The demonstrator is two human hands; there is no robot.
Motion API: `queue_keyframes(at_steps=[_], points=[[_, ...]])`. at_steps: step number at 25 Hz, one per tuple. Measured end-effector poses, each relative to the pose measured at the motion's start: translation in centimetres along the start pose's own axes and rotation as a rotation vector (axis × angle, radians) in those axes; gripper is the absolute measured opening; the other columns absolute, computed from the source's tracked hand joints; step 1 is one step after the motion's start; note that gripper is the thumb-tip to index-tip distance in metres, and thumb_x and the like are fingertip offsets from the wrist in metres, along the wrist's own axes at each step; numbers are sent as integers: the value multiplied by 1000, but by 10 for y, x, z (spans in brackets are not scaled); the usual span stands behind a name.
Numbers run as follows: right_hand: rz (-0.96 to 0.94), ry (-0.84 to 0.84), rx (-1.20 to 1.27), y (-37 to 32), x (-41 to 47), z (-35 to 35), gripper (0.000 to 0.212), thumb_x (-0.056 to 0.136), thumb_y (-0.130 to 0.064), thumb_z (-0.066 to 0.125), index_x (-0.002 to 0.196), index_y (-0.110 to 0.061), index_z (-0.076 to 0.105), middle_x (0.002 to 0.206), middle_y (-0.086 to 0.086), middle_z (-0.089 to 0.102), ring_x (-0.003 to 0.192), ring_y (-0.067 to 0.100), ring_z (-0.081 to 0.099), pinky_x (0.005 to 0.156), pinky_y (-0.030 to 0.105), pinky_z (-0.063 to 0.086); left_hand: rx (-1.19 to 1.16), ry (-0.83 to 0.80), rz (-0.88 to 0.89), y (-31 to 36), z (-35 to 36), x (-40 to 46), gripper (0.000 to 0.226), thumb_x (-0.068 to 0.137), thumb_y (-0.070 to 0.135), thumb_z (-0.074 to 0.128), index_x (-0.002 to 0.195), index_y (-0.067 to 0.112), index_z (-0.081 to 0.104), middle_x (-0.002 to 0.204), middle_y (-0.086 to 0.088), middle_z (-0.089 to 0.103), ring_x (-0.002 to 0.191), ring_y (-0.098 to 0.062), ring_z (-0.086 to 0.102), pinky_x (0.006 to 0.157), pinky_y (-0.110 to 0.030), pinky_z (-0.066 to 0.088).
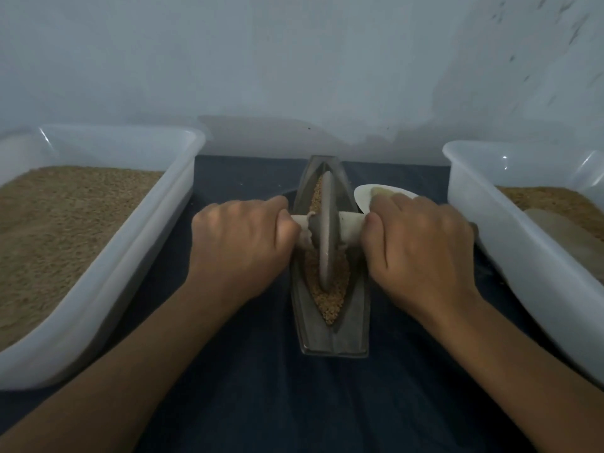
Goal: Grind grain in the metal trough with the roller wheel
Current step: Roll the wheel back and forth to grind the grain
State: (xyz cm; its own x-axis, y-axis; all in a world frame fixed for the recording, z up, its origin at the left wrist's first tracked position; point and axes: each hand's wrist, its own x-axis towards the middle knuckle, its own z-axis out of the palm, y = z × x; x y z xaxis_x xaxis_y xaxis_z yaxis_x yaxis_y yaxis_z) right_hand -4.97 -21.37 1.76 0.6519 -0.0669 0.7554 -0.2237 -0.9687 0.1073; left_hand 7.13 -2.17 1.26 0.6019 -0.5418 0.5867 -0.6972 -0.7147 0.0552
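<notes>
From the head view, your left hand (242, 237) grips the left end of the pale axle (351, 220) and your right hand (421, 243) grips the right end, fingers curled round it on both sides, with the wheel (327, 233) standing upright in the trough (330, 335) at about mid-length. The grain (330, 299) lies along the groove, heaped towards the near tip and showing again past the wheel at the far end. The main risk, as I judge it, is overrunning: the groove narrows to a point at each end, so a long stroke could ride the wheel up the slope and throw grain over the rim onto the dark cloth (261, 387). Uneven pressure from one hand could tilt the wheel against a side wall and jam it, or shift the trough, which seems to rest loose on the cloth. Your knuckles sit just beside the trough's rims, so a dropped wrist could scrape metal. To the sides, room is tight: the left tub (137, 256) of grain is near your left forearm, the right tub (510, 250) near your right, and a small white dish (362, 194) sits just beyond your right fingers, touching or nearly touching them; a forward stroke may knock it. Along the trough's length, towards you, the cloth lies open.
</notes>
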Motion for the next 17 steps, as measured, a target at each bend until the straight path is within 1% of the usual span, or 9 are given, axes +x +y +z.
queue_keyframes(at_steps=[2, 5, 7, 9, 11, 13, 14, 15, 17], points=[[17, -7, -42, 4, 15, 9, 39, 105, -33, 28, 70, -22, 38, 60, -6, 38, 49, 17, 33, 54, 28, 16, 116, -18, 60, -4, 11, 15, 32, 100, 29, 30, 73, 20, 46, 64, 6, 45, 56, -23, 49, 55, -32, 43], [131, -71, -37, 12, 35, 35, 53, 105, -38, 25, 54, -23, 34, 47, -7, 32, 39, 17, 29, 52, 25, 12, 296, -86, 209, -11, 22, 49, 14, 97, 13, 38, 83, 15, 43, 73, -8, 39, 70, -32, 58, 60, -34, 35], [160, -61, -33, 17, 53, 48, 56, 101, -39, 25, 48, -23, 31, 45, -5, 27, 39, 15, 23, 51, 26, 10, 262, -176, 191, -14, 31, 70, 9, 99, 18, 40, 91, 16, 44, 82, -18, 50, 82, -44, 63, 62, -41, 37], [186, -104, -9, 20, 65, 53, 56, 99, -40, 25, 47, -21, 34, 45, -3, 30, 41, 15, 25, 50, 27, 12, 179, -227, 37, -15, 38, 88, 22, 98, 33, 31, 85, 18, 42, 93, -23, 59, 91, -48, 63, 67, -44, 37], [210, -143, -16, 20, 61, 55, 56, 101, -40, 24, 49, -21, 37, 48, -2, 34, 43, 17, 29, 50, 30, 16, 190, -206, -12, -13, 34, 89, 40, 88, 42, 13, 81, 17, 44, 86, -17, 53, 84, -42, 59, 67, -41, 33], [198, -141, -20, 17, 43, 46, 54, 103, -38, 22, 54, -20, 38, 51, -1, 37, 44, 21, 34, 50, 31, 24, 280, -129, 189, -6, 26, 62, 29, 93, 28, 21, 85, 14, 46, 77, -10, 44, 69, -31, 51, 60, -37, 31], [169, -121, -17, 13, 33, 38, 51, 104, -37, 22, 59, -19, 39, 53, -1, 39, 45, 23, 37, 51, 31, 26, 271, -116, 211, -3, 20, 43, 21, 95, 16, 28, 83, 13, 45, 72, -7, 42, 63, -26, 46, 58, -34, 30], [130, -87, -18, 9, 23, 29, 46, 104, -35, 24, 64, -19, 40, 56, -3, 39, 47, 23, 38, 51, 32, 25, 235, -64, 187, -4, 15, 29, 23, 97, 12, 31, 79, 13, 45, 68, -3, 41, 58, -21, 41, 56, -31, 27], [61, -18, 1, 1, 8, 14, 34, 105, -32, 30, 74, -22, 37, 64, -5, 37, 55, 19, 35, 57, 34, 21, 129, -24, 97, -5, 3, 10, 31, 100, 24, 28, 74, 18, 43, 61, 6, 41, 50, -18, 36, 54, -29, 22]])
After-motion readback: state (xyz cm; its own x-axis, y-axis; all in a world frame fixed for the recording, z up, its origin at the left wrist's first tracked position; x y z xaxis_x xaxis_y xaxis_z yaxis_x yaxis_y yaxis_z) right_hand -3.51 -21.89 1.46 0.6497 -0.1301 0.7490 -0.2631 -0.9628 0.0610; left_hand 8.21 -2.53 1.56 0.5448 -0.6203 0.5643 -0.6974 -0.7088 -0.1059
